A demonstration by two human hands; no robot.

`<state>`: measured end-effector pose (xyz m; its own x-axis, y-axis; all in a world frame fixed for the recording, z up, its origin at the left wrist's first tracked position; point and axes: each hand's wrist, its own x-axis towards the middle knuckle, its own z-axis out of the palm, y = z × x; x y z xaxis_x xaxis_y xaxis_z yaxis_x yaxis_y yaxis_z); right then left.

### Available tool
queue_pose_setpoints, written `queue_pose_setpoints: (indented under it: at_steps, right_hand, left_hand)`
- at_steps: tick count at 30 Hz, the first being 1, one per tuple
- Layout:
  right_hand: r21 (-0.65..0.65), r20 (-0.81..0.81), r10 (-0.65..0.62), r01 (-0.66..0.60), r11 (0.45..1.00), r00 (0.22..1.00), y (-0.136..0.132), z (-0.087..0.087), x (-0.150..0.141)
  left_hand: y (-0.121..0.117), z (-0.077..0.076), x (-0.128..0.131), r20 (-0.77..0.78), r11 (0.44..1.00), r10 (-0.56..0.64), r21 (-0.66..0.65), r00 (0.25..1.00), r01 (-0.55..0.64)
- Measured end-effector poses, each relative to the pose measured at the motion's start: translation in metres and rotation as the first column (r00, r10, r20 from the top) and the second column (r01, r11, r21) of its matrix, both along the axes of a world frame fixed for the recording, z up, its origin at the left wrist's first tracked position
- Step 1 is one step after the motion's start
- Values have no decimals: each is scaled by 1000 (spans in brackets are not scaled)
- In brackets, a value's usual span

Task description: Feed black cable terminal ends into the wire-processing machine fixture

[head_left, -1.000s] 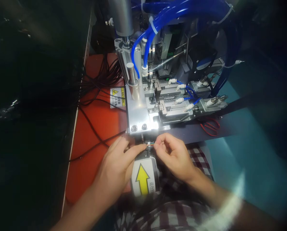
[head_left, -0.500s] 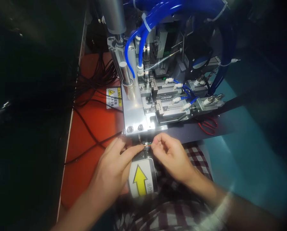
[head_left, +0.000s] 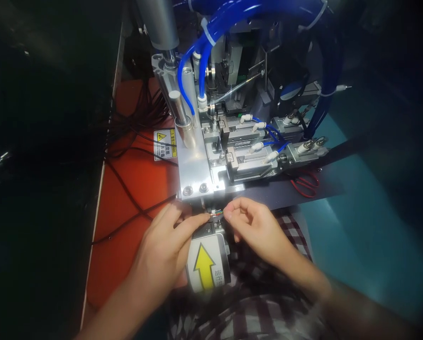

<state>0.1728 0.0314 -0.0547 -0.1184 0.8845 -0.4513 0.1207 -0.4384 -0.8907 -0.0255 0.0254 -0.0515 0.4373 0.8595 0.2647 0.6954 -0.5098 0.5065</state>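
Note:
A small bundle of thin coloured wires runs between my two hands, just below the front edge of the machine's metal plate. My right hand pinches the right end of the wires between thumb and forefinger, its other fingers curled in. At the left end, by a small pale piece, lies the outstretched thumb of my left hand. Its forefinger is partly hidden behind the thumb, so its grip is only partly visible. Directly below is a white label with a yellow arrow on a rounded machine part.
Above my hands rises the metal plate with bolts and a cylinder. Blue air hoses arch over the machine. Black cables cross the orange surface at left. Red-handled tool lies on the right.
The view has shifted slightly, so the machine sits a little further left. My hands keep the same pinch at the wires, with the right one turned slightly.

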Motion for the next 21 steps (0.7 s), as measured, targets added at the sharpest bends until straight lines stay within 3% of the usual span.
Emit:
queue_pose_setpoints:
  at_steps: [6, 13, 21]
  right_hand:
    - [2, -10, -21, 21, 1000, 1000, -1, 2, -3]
    - [246, 101, -14, -11, 969, 995, 0, -1, -7]
    - [166, 71, 85, -96, 982, 994, 0, 1, -7]
  left_hand:
    - [2, 4, 1, 6, 1000, -8, 16, 1000, 8]
    - [0, 3, 0, 14, 1000, -3, 7, 1000, 3]
    - [0, 3, 0, 31, 1000, -6, -19, 999, 7]
